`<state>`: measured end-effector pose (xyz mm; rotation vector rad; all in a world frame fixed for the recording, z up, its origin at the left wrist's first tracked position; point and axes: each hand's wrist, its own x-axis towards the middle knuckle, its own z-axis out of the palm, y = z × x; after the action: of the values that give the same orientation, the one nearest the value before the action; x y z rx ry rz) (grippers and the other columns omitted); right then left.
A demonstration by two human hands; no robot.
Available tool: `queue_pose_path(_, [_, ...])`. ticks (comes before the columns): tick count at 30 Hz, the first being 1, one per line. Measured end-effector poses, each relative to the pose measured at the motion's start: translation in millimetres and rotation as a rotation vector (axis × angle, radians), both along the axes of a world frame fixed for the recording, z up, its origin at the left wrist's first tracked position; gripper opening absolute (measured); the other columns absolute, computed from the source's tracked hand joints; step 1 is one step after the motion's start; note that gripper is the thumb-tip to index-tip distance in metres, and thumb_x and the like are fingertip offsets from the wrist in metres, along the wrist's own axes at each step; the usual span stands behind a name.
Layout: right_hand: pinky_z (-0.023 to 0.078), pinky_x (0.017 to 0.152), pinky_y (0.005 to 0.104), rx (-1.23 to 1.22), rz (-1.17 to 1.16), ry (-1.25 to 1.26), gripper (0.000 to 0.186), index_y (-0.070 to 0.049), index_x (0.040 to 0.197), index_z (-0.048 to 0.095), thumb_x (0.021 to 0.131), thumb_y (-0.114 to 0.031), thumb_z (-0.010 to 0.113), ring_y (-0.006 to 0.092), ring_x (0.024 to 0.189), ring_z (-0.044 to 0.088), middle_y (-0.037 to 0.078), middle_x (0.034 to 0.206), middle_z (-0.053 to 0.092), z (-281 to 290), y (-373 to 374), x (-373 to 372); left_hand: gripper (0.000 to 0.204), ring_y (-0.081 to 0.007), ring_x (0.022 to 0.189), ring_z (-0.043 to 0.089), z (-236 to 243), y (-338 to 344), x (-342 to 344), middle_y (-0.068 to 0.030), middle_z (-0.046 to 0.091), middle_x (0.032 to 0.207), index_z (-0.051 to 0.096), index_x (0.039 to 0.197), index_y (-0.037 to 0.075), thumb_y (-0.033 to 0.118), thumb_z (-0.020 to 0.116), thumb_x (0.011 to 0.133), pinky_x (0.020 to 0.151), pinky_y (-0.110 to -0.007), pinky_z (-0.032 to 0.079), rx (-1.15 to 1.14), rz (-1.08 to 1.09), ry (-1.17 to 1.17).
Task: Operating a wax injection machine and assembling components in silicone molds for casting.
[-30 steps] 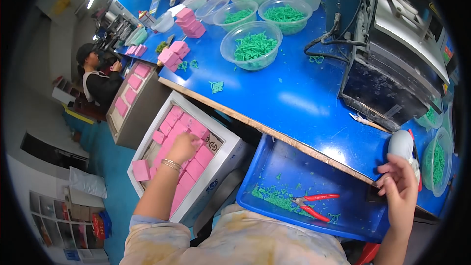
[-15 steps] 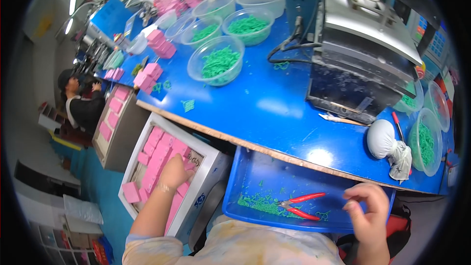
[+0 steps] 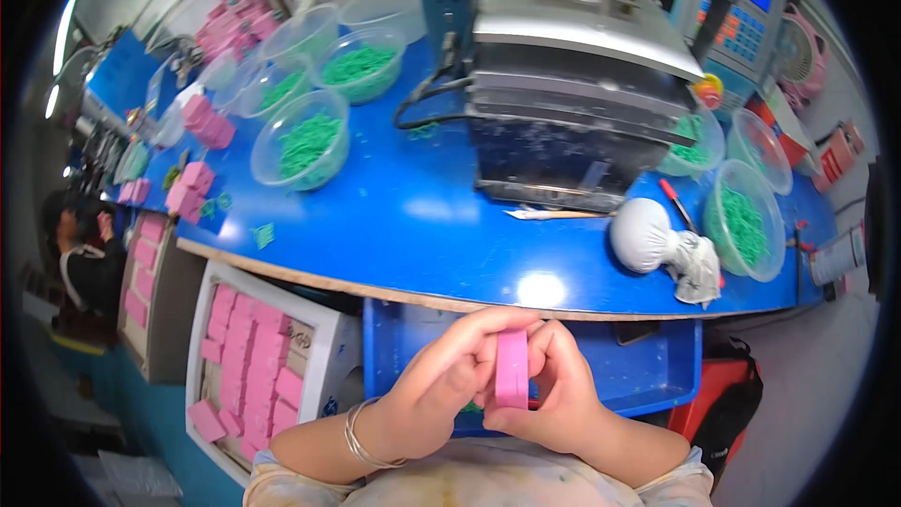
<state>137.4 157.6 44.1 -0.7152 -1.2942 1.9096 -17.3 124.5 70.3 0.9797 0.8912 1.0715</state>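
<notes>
A pink block [image 3: 512,371] stands upright between my two hands, its narrow side facing me with a thin seam down it. My left hand [image 3: 434,380], with bangles on the wrist, presses its fingers against the block's left side. Curled round the right side is my right hand [image 3: 561,385], its thumb at the bottom edge. Both hands are over the blue tray [image 3: 648,376] at the table's front. Hands and block hide most of the green scraps in it and the red-handled cutters, of which only a bit of red shows.
At the left, a white-framed box [image 3: 328,338] holds several pink blocks. Bowls [image 3: 300,145] of green pieces stand on the blue table [image 3: 404,244]. A black and silver machine [image 3: 572,113] stands behind, with a white cloth pouch [image 3: 648,235] beside it. A person [image 3: 89,258] sits far left.
My left hand has come from the white-framed box to the middle. A pink block is now gripped between both hands. My right hand has moved inward, and the view has turned right.
</notes>
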Motion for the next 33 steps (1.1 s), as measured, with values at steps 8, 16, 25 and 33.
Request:
queue_pose_path(8, [0.043,0.077,0.0331,0.074,-0.018,0.045,0.026,-0.006,0.069,0.041,0.084,-0.017,0.059,0.0226,0.091,0.053,0.014,0.099,0.054,-2,12,7,0.063,-0.0108,0.069,0.043,6,13,9,-0.0025,0.037,0.078,0.020,0.133,0.003,0.035,0.049,0.087,0.066,-0.026,0.040,0.013,0.041,-0.113])
queue_pose_path(16, [0.042,0.069,0.0324,0.361,-0.107,-0.083,0.030,-0.004,0.073,0.044,0.090,-0.028,0.051,0.0243,0.078,0.051,0.017,0.093,0.052,-7,14,5,0.066,-0.0102,0.069,0.043,5,9,14,-0.0030,0.036,0.079,0.023,0.128,0.002,-0.005,0.057,0.072,0.060,-0.024,0.042,0.187,0.064,0.242])
queue_pose_path(25, [0.041,0.060,0.0310,0.701,-0.153,-0.199,0.033,-0.004,0.070,0.042,0.085,-0.029,0.057,0.0240,0.069,0.049,0.016,0.085,0.050,-5,24,8,0.054,-0.0134,0.092,0.053,4,8,15,-0.0110,0.049,0.099,0.028,0.120,0.003,-0.010,0.053,0.074,0.074,-0.026,0.046,0.155,0.074,0.302])
queue_pose_path(33, [0.040,0.061,0.0291,0.484,0.018,-0.229,0.032,-0.006,0.069,0.041,0.078,-0.024,0.067,0.0201,0.068,0.049,0.011,0.080,0.052,2,35,18,0.058,-0.0138,0.098,0.052,-5,9,18,-0.0126,0.047,0.108,0.028,0.122,0.003,-0.013,0.051,0.071,0.082,-0.027,0.043,0.317,0.034,0.303])
